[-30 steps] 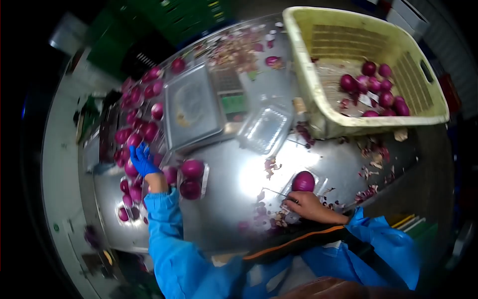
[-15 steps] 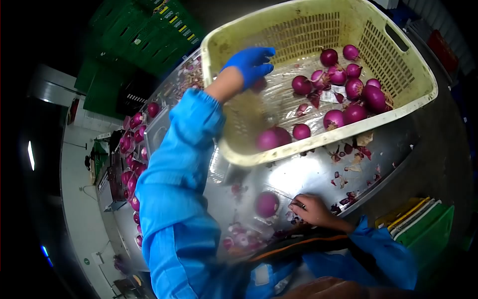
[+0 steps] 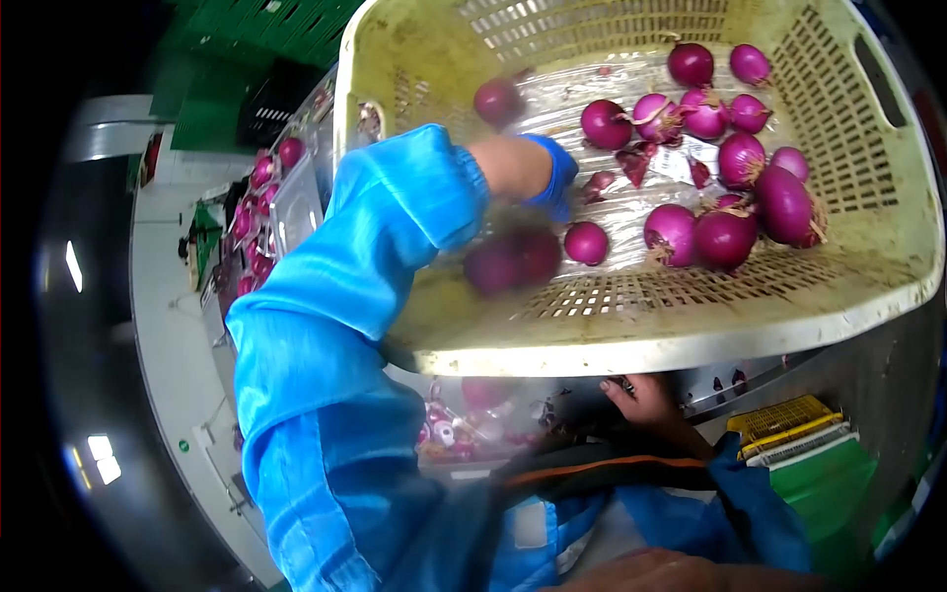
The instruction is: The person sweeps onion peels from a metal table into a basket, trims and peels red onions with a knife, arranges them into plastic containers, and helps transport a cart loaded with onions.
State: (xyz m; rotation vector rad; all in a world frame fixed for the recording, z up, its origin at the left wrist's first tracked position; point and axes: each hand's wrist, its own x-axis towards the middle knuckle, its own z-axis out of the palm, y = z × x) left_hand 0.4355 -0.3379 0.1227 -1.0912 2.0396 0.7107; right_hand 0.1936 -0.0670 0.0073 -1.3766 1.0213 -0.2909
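Note:
My left hand (image 3: 554,176), in a blue glove, reaches down inside the yellowish crate (image 3: 631,350). Its fingers are mostly hidden and blurred, so their grip cannot be made out. A small red onion (image 3: 586,243) lies just below it, near blurred onions (image 3: 498,264) at the crate's left side. Several more red onions (image 3: 725,237) lie to the right on clear plastic, around a white label (image 3: 686,158). Below the crate's near rim, my bare right hand (image 3: 641,400) is closed around a small knife, its blade hidden from view.
Onion pieces (image 3: 449,429) lie on the metal table under the near rim. Packed onions (image 3: 258,222) stand at the far left beside a clear tray (image 3: 296,207). Green crates (image 3: 266,35) are behind, and yellow and green crates (image 3: 819,483) at the lower right.
My left hand has moved from the packed onions at the left over the crate's edge and down inside it. The crate fills more of the view. My right hand keeps the knife.

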